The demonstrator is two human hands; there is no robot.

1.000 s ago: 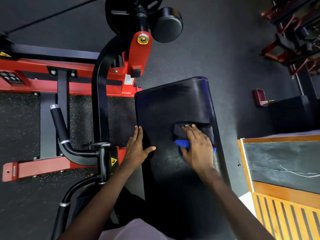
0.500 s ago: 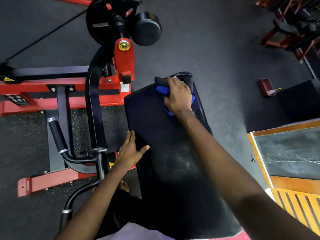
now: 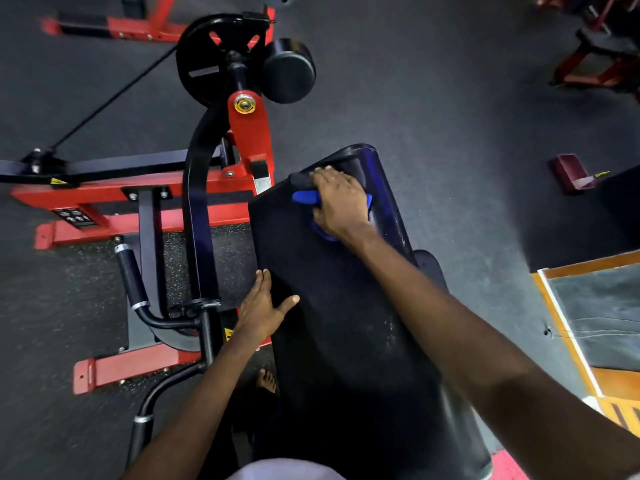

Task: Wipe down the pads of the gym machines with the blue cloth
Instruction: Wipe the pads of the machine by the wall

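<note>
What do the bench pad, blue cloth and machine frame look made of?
Bench pad: probably black vinyl upholstery, smooth with sheen at its edge. Blue cloth: soft fabric, bunched under the right hand. Machine frame: apparently metal, glossy red paint, bolted.

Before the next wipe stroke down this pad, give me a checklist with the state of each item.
1. Blue cloth under the right hand: ok, pressed flat on the pad.
2. Cloth at the pad's far end: ok.
3. Left hand braces the pad's left edge: ok.
4. Pale smudges on the pad's near part wiped off: not ok.
5. Round roller pad wiped: cannot tell.
</note>
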